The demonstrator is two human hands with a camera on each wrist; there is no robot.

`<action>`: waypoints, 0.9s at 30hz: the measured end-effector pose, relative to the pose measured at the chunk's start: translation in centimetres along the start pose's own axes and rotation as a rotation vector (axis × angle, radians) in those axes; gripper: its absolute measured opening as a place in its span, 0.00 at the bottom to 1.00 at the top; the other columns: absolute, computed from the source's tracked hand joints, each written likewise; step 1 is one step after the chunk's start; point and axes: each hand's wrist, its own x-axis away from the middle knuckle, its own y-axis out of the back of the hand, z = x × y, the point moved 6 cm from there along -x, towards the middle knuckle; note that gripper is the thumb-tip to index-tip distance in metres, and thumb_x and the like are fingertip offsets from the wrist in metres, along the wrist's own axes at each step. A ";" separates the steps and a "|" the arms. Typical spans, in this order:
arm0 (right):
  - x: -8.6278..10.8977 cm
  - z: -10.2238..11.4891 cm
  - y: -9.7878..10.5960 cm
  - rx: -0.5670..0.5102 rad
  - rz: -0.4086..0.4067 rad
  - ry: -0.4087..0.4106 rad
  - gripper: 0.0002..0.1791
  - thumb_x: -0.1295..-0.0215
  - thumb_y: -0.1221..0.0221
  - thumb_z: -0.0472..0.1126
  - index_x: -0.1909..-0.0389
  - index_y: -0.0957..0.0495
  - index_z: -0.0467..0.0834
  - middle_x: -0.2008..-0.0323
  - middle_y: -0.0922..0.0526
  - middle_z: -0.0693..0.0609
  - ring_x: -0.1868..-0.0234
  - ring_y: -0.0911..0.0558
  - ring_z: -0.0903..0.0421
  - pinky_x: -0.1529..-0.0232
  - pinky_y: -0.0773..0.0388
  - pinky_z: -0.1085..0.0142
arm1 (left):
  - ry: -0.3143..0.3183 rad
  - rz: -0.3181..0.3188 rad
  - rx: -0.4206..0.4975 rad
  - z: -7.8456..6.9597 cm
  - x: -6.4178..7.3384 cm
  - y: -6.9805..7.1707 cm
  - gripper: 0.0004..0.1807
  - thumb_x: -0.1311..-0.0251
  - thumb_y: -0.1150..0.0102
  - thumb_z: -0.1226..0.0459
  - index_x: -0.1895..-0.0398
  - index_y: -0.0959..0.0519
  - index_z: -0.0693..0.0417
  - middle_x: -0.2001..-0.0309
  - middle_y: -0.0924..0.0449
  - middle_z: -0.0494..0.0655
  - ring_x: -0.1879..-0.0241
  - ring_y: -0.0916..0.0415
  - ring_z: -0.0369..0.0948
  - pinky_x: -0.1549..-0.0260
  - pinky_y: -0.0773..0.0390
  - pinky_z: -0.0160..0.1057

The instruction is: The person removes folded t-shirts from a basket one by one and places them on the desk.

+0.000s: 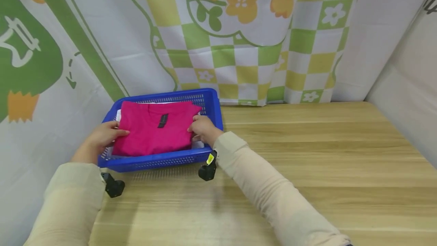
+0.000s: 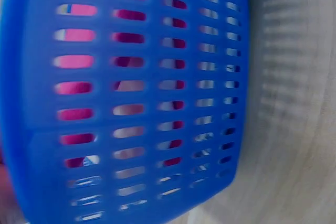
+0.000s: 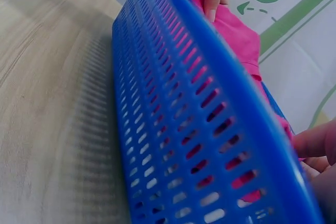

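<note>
A folded pink T-shirt (image 1: 153,134) with a dark neck label lies in a blue perforated basket (image 1: 150,161), on top of white cloth (image 1: 118,115). At the shirt's left edge my left hand (image 1: 104,136) grips the fabric, thumb on top and fingers beneath. My right hand (image 1: 203,128) pinches the shirt's right edge inside the basket. In the left wrist view the basket wall (image 2: 147,93) covers most of the frame, with pink showing through its slots. The right wrist view has both hands at the pink shirt (image 3: 236,35) beyond the basket rim.
The basket stands on a wood-grain table (image 1: 307,162), near its back left. Behind it hangs a checked, flowered curtain (image 1: 235,60). A printed white cloth wall (image 1: 37,67) rises close on the left, and another pale wall (image 1: 409,71) on the right.
</note>
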 end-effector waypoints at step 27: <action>14.4 10.8 4.0 -0.009 0.055 0.183 0.22 0.46 0.52 0.22 0.48 0.36 0.35 0.67 0.28 0.47 0.76 0.27 0.58 0.77 0.25 0.65 | -0.133 -0.147 -0.072 -4.2 1.7 0.0 0.25 0.43 0.50 0.57 0.50 0.37 0.69 0.67 0.30 0.53 0.75 0.29 0.34 0.74 0.27 0.32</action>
